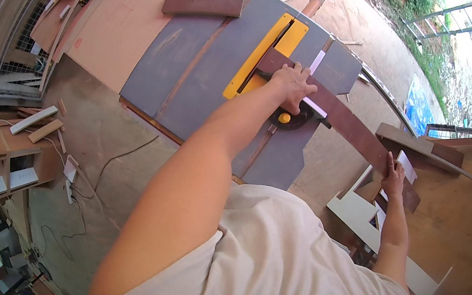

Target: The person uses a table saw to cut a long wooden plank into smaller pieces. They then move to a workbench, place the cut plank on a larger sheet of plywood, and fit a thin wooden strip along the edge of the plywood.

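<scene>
A long reddish-brown board [341, 117] lies slantwise across the grey table saw top [193, 85], its near right end reaching past the saw's edge. My left hand [293, 87] clasps the board against the pale fence of a mitre gauge [294, 118] with a yellow knob, fingers over the top. Close by is the yellow insert plate [247, 69] with its dark slot; the blade cannot be made out. My right hand [393, 174] grips the board near its overhanging end, one finger stretched along it.
A shorter brown offcut [203, 5] rests on the saw's far left. Plywood [120, 26] adjoins the top. White panels [355, 215] and a brown plank [419, 147] stand at right. A cabinet [4, 157] and a cable [117, 154] are on the left.
</scene>
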The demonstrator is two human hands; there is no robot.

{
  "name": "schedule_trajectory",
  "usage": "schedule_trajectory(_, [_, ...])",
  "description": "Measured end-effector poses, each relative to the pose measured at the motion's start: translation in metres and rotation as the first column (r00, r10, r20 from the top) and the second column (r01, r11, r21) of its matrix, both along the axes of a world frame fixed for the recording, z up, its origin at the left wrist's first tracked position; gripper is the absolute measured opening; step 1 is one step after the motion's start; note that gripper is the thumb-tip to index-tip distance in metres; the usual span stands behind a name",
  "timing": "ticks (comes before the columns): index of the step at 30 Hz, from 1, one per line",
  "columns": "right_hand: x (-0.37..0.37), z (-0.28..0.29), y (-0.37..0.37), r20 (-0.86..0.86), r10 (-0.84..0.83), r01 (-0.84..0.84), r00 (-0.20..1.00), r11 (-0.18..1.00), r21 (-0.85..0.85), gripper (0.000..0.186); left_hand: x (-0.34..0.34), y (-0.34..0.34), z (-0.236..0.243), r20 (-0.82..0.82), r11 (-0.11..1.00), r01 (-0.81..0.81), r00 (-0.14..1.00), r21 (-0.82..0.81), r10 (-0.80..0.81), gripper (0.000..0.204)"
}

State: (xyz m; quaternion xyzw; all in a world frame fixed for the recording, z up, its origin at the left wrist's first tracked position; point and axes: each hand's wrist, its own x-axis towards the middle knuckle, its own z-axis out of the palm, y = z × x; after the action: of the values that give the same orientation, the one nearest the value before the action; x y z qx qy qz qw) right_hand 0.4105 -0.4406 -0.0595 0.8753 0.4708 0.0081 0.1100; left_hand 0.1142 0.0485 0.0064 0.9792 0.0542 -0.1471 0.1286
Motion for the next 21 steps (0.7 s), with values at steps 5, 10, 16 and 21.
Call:
schedule_trajectory(5, [-0.05, 0.0, -0.024, -0.015, 0.008, -0.008, 1.0, 1.0, -0.008, 0.098, -0.049, -0.025, 0.0, 0.012, 1.0, 0.01, 1.0, -0.016, -0.01, 0.069])
schedule_trajectory(10, [-0.11, 0.003, -0.06, -0.024, 0.025, -0.025, 0.999, 1.0, 0.017, 0.094, -0.104, -0.058, -0.006, 0.04, 1.0, 0.022, 0.999, -0.006, -0.021, 0.07])
schedule_trajectory(16, [-0.172, 0.002, -0.1, -0.105, 0.004, 0.0, 0.994, 0.999, 0.034, 0.088, -0.175, -0.098, -0.01, 0.075, 0.999, -0.017, 0.997, -0.031, 0.019, 0.071])
schedule_trajectory(21, [-0.186, -0.006, -0.109, -0.021, 0.111, -0.105, 0.994, 0.976, 0.193, 0.091, -0.185, -0.102, -0.011, 0.143, 0.996, 0.021, 0.989, 0.086, -0.033, 0.072])
